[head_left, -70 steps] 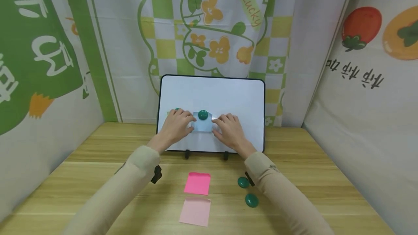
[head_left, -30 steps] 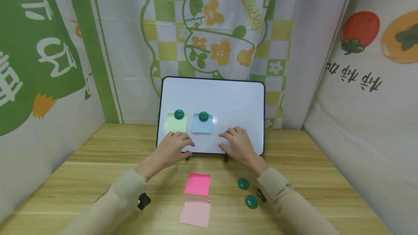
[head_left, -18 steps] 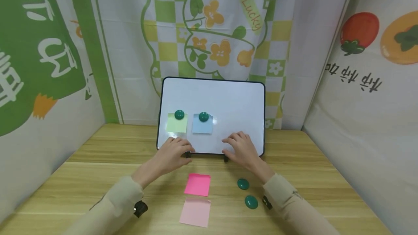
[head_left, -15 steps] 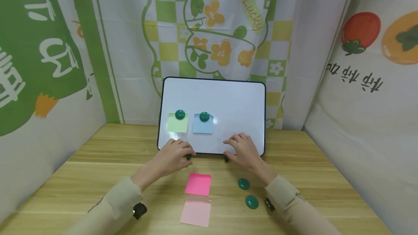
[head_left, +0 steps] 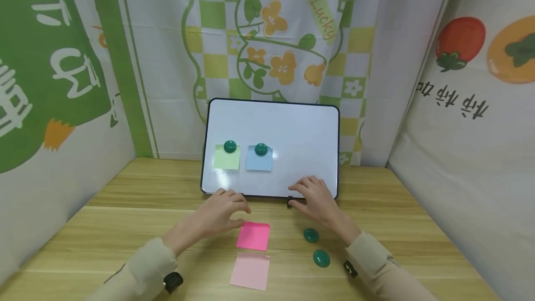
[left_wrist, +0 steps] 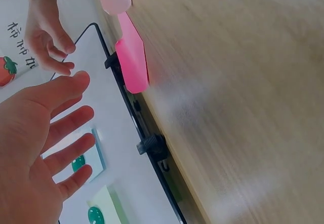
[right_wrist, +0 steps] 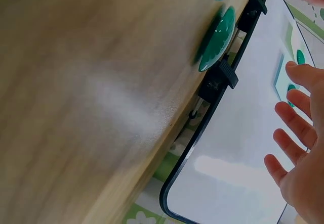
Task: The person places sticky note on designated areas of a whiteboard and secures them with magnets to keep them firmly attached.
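Observation:
My left hand (head_left: 220,210) holds nothing; its fingers are spread and relaxed, with the thumb close to the top edge of a bright pink sticky note (head_left: 253,236). A pale pink sticky note (head_left: 250,271) lies just below that one. My right hand (head_left: 316,200), also holding nothing, hovers with loose fingers before the lower right of a whiteboard (head_left: 305,143). Nearest to it on the table are two round green magnets, one farther back (head_left: 311,235) and another nearer me (head_left: 322,258). On the board, green magnets pin a light green note (head_left: 227,160) and a light blue note (head_left: 259,161).
The black-framed whiteboard leans upright on small black stand feet (head_left: 290,202) at the back of the wooden table (head_left: 138,217). Behind it hangs a patterned curtain (head_left: 276,36). Fabric walls close in both sides. Each wrist carries a black strapped device.
Both hands were at the blue note on the board, then drew back and down towards me and apart. The left has come to the bright pink note. The notes and magnets have stayed put.

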Tool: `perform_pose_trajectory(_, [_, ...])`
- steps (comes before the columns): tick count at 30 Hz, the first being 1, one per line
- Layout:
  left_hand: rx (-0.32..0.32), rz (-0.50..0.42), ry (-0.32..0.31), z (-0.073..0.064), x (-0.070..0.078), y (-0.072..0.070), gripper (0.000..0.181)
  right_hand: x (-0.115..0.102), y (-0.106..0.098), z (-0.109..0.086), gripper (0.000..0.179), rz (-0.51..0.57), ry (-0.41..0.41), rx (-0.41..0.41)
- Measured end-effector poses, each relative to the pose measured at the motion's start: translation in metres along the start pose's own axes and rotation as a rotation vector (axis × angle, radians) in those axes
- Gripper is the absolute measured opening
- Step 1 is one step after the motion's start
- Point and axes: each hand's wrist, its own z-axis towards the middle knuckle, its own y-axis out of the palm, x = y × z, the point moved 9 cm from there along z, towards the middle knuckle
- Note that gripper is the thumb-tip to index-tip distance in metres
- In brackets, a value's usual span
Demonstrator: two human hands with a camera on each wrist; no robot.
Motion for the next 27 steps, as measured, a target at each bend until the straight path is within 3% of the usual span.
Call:
perform_pose_trajectory(7, [-0.013,-0.023,0.028,-0.004,0.008,0.002,0.024,0.001,-0.006,-0.008,0.032,0.014,0.010,-0.006])
perform_pose_trajectory(27, [-0.071,-0.083,0.010,-0.020,0.017,0.009,0.026,0.000,-0.018,-0.032,0.032,0.057,0.010,-0.070])
